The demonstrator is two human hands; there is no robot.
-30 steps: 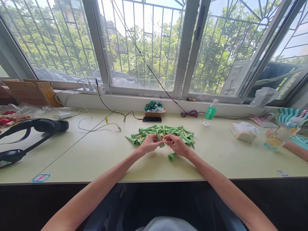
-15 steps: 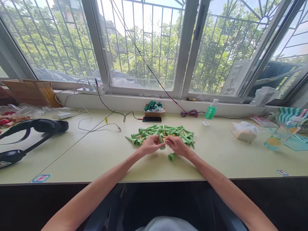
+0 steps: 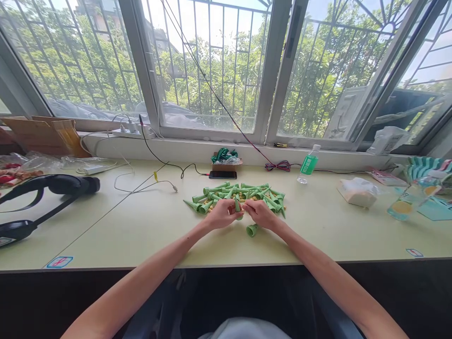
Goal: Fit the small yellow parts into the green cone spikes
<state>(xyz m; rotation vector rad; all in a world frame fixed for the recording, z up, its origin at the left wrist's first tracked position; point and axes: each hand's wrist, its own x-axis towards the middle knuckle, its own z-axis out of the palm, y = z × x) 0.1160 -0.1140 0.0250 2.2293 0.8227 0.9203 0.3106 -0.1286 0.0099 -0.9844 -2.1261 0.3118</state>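
1. Pinching at mid-body, the left hand (image 3: pixel 221 214) is closed around a green cone (image 3: pixel 238 205), with the tip pointing up and away from the person.
2. The right hand (image 3: pixel 261 214) meets it from the other side, fingertips clenched on the cone's lower part. What they do at the wide end is hidden by the fingers.
3. The cone is held just above the table (image 3: pixel 148 226), between both hands, at the near edge of the pile (image 3: pixel 261 193).
4. Handling, judged from appearance:
   - Moulded plastic, so probably light and stiff.
   - The smooth taper may slip towards the tip under a tight squeeze.
   - The thin tip looks like the weakest point.
5. Recommended hold: the wide collar end or the thick mid-body, thumb against two fingers. Avoid the tip.
6. A loose cone (image 3: pixel 252 230) lies on its side just under the right hand, wide mouth facing the person.
7. The pile holds many like cones, lying crossed in all directions.
8. Behind the pile are a phone (image 3: pixel 222 174) and a small box (image 3: pixel 226 165). A bottle (image 3: pixel 309 165) stands to the right and a headset (image 3: pixel 45 188) lies far left.
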